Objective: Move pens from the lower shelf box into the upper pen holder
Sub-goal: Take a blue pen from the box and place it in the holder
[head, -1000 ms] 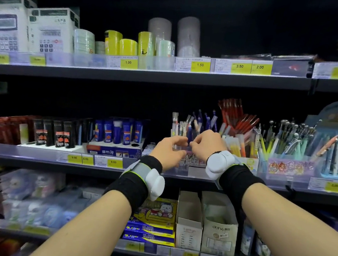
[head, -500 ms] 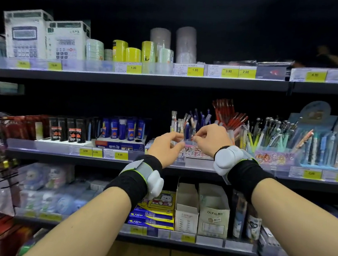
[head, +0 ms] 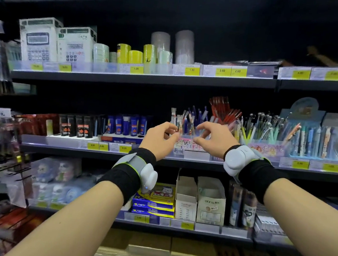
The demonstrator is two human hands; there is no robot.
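The clear pen holder with a pink picture label stands on the middle shelf, holding several blue and white pens. My left hand hovers just at its left front corner, fingers curled and apart, nothing in them. My right hand hovers at its right front, thumb and forefinger spread, also holding nothing. On the shelf below stand two open-topped cardboard boxes: a white box and a beige box. Their contents are hidden from this angle.
Red pens and a second holder of pastel pens crowd the right side. Blue glue bottles stand to the left. Calculator boxes and tape rolls fill the top shelf. Price-tag rails edge every shelf.
Both hands were closed against the holder's front; now they have drawn slightly apart and their fingers have spread. The view has pulled back and tilted upward.
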